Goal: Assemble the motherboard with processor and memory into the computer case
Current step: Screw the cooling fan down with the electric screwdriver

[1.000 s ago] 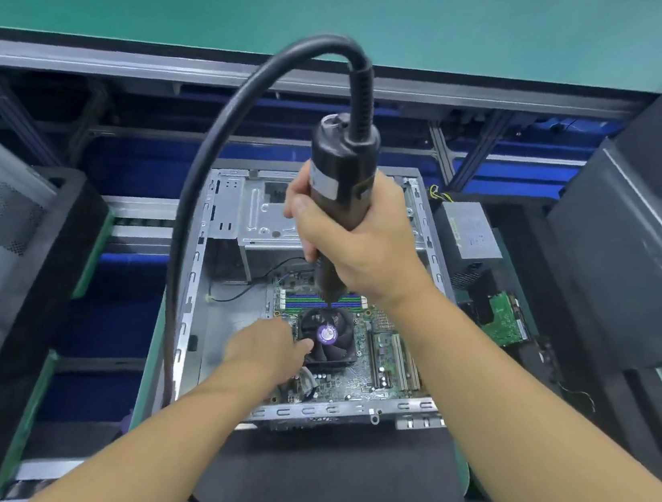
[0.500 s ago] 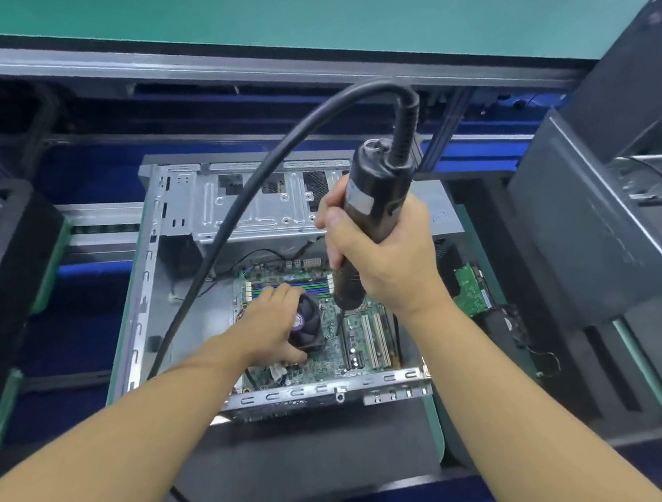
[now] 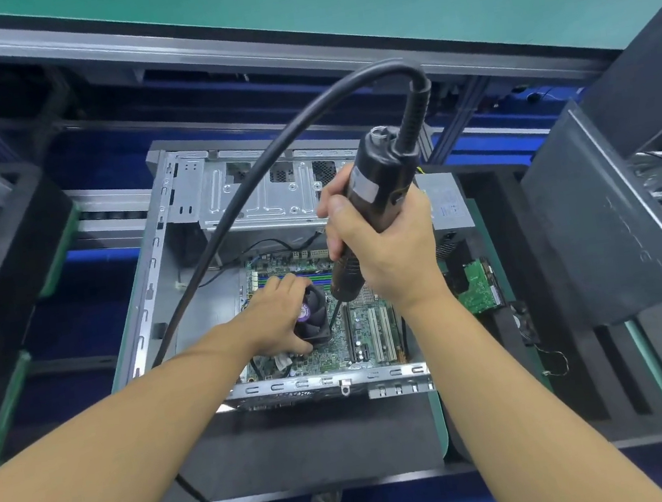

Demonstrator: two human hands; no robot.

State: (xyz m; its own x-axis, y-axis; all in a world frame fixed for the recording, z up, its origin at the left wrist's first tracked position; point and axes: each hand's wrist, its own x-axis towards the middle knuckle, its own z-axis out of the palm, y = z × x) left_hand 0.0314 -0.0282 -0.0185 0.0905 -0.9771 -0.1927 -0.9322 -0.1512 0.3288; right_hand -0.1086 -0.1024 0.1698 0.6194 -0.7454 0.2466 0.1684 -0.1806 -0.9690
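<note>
The fingers (image 3: 337, 212) of our right hand (image 3: 392, 251) wrap around the black cylindrical electric screwdriver (image 3: 374, 194), its tip pointing down over the green motherboard (image 3: 369, 330). Our left hand (image 3: 275, 321) grips the round black cooler fan (image 3: 316, 316), at nine o'clock from that tip. The board lies inside the open grey metal computer case (image 3: 194, 247), toward its five o'clock corner. A thick black cable (image 3: 260, 175) arcs from the tool's top toward eight o'clock.

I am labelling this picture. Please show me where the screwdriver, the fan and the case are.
screwdriver (image 3: 386, 172), head view, on its black barrel.
fan (image 3: 319, 319), head view, on the blades beside the purple hub.
case (image 3: 325, 381), head view, on the near metal rim.
</note>
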